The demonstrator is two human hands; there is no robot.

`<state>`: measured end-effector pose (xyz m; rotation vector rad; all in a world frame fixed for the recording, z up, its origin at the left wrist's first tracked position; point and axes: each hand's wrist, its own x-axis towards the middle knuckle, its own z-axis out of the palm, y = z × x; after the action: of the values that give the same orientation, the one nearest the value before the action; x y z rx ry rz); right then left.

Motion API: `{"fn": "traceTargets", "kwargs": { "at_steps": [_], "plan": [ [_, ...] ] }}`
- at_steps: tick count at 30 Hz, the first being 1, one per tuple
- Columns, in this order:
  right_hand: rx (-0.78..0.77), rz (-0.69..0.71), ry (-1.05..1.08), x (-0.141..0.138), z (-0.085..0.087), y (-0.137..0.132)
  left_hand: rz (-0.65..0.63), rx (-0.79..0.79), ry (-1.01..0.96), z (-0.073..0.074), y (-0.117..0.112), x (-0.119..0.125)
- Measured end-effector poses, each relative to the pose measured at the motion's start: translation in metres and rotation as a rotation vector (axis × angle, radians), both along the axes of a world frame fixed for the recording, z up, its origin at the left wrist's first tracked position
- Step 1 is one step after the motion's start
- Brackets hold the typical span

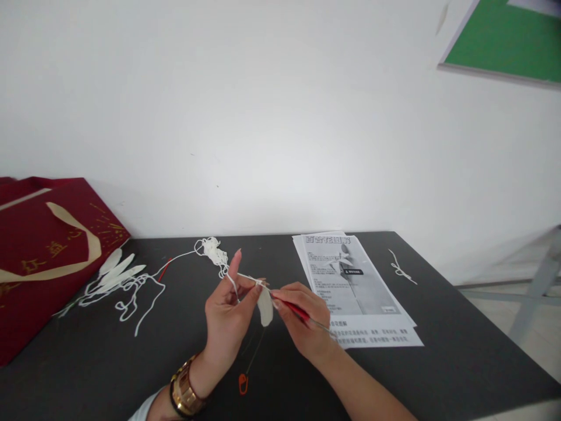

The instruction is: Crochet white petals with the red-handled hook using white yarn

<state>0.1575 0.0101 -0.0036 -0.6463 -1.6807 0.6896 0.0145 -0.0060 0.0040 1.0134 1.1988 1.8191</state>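
A small white crocheted petal is held up between the two hands, above the dark grey surface. It is pinched at its top edge by the thumb and fingers of the left hand, which are closed on it, and it hangs down just to the right of that hand. A thin white yarn strand is carried over the raised left forefinger and is led away behind the hand to a small loose heap of the same yarn.

A red-handled metal crochet hook is gripped in the closed fingers of the right hand. Its tip is pointed at the top of the petal, and its thin metal tail is seen past the hand on the right.

A gold wristwatch is worn on the left wrist. An orange plastic stitch marker is laid on the surface below the left hand. Printed paper sheets are spread just behind and right of the right hand, and a short white yarn scrap is seen further right. Well to the left of the left hand, several long white crocheted petals are laid among looped yarn, beside a dark red fabric bag with gold lettering.
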Motion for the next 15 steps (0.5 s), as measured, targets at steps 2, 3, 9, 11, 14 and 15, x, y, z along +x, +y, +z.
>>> {"fn": "traceTargets", "kwargs": {
  "at_steps": [2,3,9,11,14,15],
  "plan": [
    [-0.129,0.024,0.063,0.0,-0.002,0.003,-0.027,-0.005,-0.041,0.002,0.001,-0.001],
    [-0.198,0.044,0.1,0.0,-0.003,0.005,-0.05,-0.015,-0.076,0.003,0.001,-0.001],
    [-0.28,0.099,0.141,0.004,0.002,0.009,-0.194,-0.097,-0.275,0.012,0.0,-0.003],
    [-0.146,0.056,0.046,0.007,0.006,0.007,-0.228,-0.122,-0.301,0.014,0.0,-0.004],
    [0.117,0.012,-0.094,0.011,0.009,0.003,-0.253,-0.143,-0.328,0.017,0.001,-0.005],
    [0.224,0.003,-0.142,0.012,0.009,0.002,-0.259,-0.15,-0.334,0.018,0.001,-0.005]
  ]
}}
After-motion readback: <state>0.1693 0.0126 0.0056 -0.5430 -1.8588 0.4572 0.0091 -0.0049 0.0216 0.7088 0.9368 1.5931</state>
